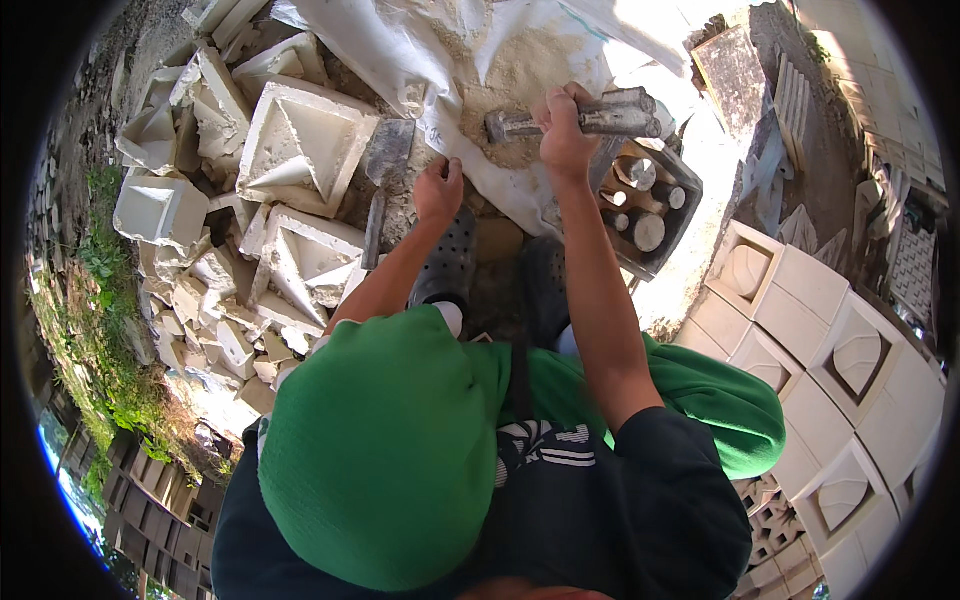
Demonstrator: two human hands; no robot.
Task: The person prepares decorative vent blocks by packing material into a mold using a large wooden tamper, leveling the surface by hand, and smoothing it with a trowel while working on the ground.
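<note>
My right hand (566, 135) is closed round a grey, cement-crusted piece (622, 112). Its thick end, like joined rods, sticks out to the right, and a narrower end with a flat tip points left. This piece is held above loose sand (520, 75) on a white plastic sheet (375, 45). My left hand (438, 188) hovers beside the sheet's edge with its fingers curled; whether anything is in them cannot be made out. Left of that hand lie a flat grey blade (391, 150) and a dark narrow bar (375, 230).
A dark crate (665, 255) with several round-ended cylinders (650, 232) stands right of my right forearm. Broken, hollow pale blocks (305, 145) are heaped at the left. Pale patterned blocks (855, 345) stand in rows at the right. My grey clogs (445, 262) are below my hands.
</note>
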